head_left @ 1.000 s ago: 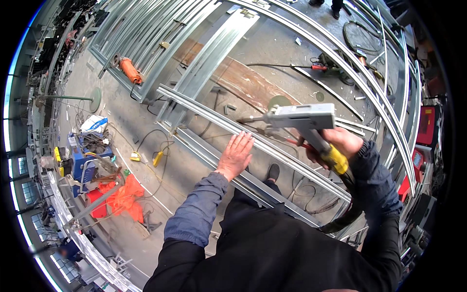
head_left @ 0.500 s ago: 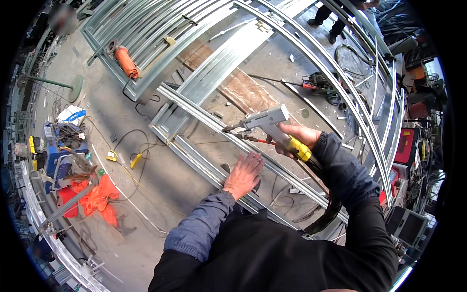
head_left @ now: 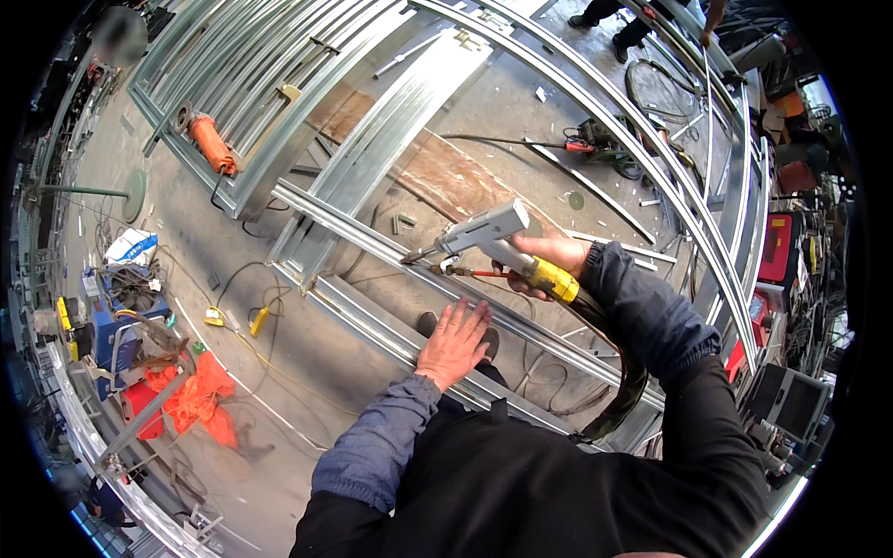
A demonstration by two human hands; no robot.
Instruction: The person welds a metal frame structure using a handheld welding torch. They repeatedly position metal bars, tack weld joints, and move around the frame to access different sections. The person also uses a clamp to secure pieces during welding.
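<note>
My right hand (head_left: 547, 263) is closed round the grip of a grey pistol-shaped welding gun (head_left: 488, 226), which has a yellow sleeve (head_left: 553, 279) at its lower end. Its pointed nozzle reaches down to a long galvanized steel rail (head_left: 344, 230), at or just above the surface. A thin red tube runs below the barrel, and a thick dark hose (head_left: 629, 395) trails from the grip. My left hand (head_left: 451, 342) is open, with flat, spread fingers whose tips reach the same rail. A second metal rail (head_left: 363, 318) runs alongside, nearer my body.
Stacked metal profiles (head_left: 251, 74) fill the far left, with an orange angle grinder (head_left: 212, 144) on them. Curved rails (head_left: 577, 88) arch across the right. Cables, a blue machine (head_left: 116, 325) and orange cloth (head_left: 200, 395) lie left. Another person's legs (head_left: 633, 35) show far right.
The whole view has shifted slightly, moving the frame toward the lower left. My grip and the nozzle's place on the rail look much the same. The other person's hand has come lower into view.
</note>
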